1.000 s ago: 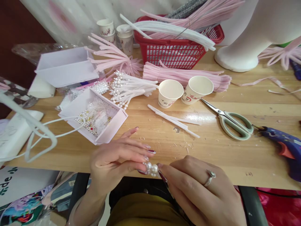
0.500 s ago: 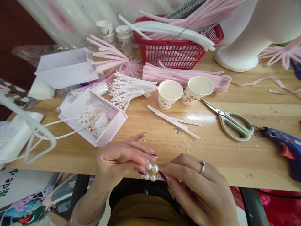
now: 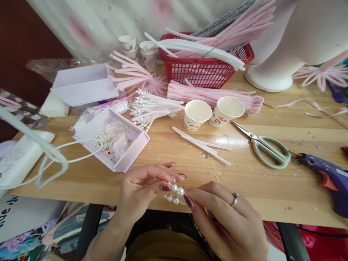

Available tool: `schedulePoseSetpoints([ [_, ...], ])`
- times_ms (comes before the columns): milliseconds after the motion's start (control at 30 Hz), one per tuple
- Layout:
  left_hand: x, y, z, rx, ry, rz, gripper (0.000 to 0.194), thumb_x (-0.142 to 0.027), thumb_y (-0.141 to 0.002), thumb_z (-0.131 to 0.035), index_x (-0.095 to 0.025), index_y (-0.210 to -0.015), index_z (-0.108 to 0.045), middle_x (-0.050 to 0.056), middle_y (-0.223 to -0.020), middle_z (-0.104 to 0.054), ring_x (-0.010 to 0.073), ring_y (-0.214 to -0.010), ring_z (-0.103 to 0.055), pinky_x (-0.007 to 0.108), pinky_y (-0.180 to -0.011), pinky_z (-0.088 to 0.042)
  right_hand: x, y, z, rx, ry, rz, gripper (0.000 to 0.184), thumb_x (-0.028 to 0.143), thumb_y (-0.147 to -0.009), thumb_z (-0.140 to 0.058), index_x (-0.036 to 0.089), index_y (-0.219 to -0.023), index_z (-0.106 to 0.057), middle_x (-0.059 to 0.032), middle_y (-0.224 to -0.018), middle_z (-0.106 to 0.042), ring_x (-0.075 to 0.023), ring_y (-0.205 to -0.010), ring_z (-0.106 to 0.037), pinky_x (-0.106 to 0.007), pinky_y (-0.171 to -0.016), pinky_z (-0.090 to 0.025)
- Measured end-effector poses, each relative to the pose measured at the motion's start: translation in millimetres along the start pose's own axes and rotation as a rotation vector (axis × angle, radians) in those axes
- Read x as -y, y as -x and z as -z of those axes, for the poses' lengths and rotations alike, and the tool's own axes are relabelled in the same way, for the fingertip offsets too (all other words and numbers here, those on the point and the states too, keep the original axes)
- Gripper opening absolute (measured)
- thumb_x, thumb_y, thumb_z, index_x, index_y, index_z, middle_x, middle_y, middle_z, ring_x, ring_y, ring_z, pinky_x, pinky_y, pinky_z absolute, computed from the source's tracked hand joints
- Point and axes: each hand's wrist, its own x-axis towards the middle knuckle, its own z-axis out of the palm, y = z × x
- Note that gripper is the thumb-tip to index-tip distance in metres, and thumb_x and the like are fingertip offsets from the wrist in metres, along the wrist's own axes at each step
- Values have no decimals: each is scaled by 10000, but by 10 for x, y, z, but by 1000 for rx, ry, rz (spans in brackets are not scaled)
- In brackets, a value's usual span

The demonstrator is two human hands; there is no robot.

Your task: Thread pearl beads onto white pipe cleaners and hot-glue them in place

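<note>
Near the table's front edge, my left hand [image 3: 144, 188] pinches the end of an upper row of white pearl beads [image 3: 180, 191] between thumb and forefinger, its other fingers stretched out. From the right, my right hand [image 3: 228, 214], with a ring on one finger, grips the other end of the beads with thumb and fingertips. A second, lower row of pearl beads [image 3: 176, 200] sticks out from the right fingers, its left tip free. What the beads are fixed to is mostly hidden by the right hand. Beyond lie a few loose white fuzzy stems [image 3: 201, 145].
Bead-tipped white stems [image 3: 157, 105] lie by a box of beads [image 3: 136, 154]. Two paper cups [image 3: 197, 117], a pink stem bundle [image 3: 214, 96] and a red basket [image 3: 201, 74] stand behind. Scissors [image 3: 272, 150] and a glue gun [image 3: 323, 172] lie right; a white cord [image 3: 78, 156] loops left.
The two bead rows have spread apart. My left fingers, earlier close around the beads, now pinch only the upper row's end. The camera view has tilted up slightly.
</note>
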Motion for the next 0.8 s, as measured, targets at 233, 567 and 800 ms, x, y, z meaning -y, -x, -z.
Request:
schedulePoseSetpoints([
  [233, -37, 8, -40, -64, -4, 13, 45, -265, -885, -767, -268, -897, -811, -6, -935, -846, 201, -908, -800, 403, -1072, -537, -13, -16, -44, 3, -39, -5, 220, -23, -914, -579, 136, -1032, -675, -35, -758, -661, -125, -603, -582, -244, -533, -471],
  [567, 50, 21, -201, -169, 192, 125, 63, -336, -890, -759, -322, -871, -818, -55, -959, -844, 153, -1046, -767, 263, -1030, -540, 30, 11, -96, -72, -71, -130, 231, 5, -924, -588, 203, -1026, -651, 12, -751, -624, -106, -563, -520, -242, -501, -409],
  [800, 15, -4, -193, -80, 329, 139, 235, -436, -959, -645, -282, -978, -822, -8, -1006, -843, 169, -1035, -769, 264, -990, -562, 18, 25, -103, -99, -45, -122, 245, -5, -914, -595, 197, -1036, -662, 7, -741, -607, -115, -578, -520, -247, -505, -412],
])
